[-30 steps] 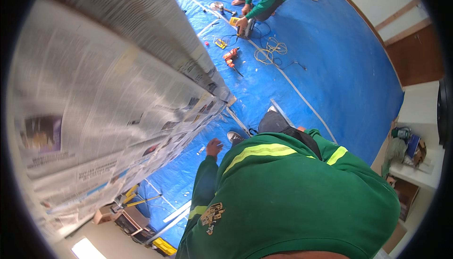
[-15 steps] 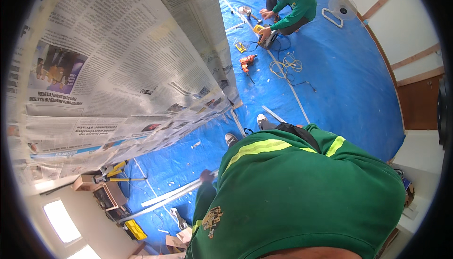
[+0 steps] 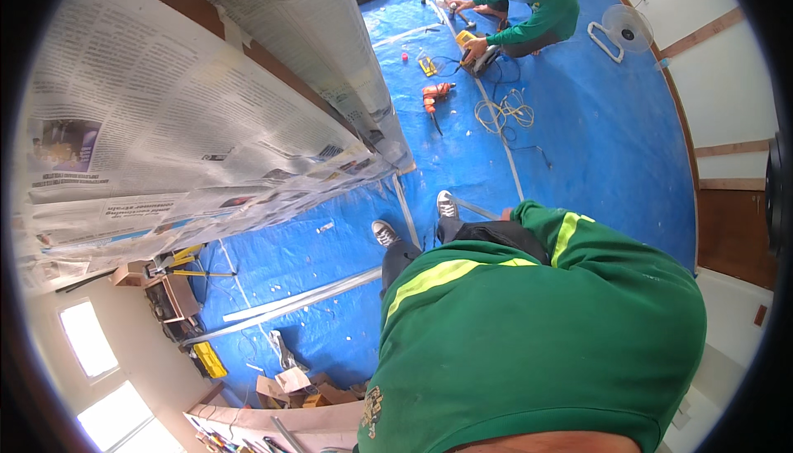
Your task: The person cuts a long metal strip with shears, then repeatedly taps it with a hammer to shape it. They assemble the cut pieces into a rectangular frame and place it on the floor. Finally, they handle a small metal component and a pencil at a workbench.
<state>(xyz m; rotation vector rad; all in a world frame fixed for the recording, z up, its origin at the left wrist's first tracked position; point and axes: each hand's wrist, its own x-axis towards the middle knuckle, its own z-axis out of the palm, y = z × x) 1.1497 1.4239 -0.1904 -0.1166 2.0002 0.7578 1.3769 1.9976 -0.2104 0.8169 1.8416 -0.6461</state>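
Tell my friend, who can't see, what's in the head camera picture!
Someone in a green top stands on a blue sheet, right hand barely visible, left hand out of view. A crouching co-worker touches a power tool near an orange drill; newspaper fills the upper left.

Left of the right hand (image 3: 506,214), matt, creased newspaper (image 3: 165,114); beyond the hand, glossy, wrinkled plastic sheet (image 3: 603,139); beside it, matt cloth sweatshirt (image 3: 529,346).
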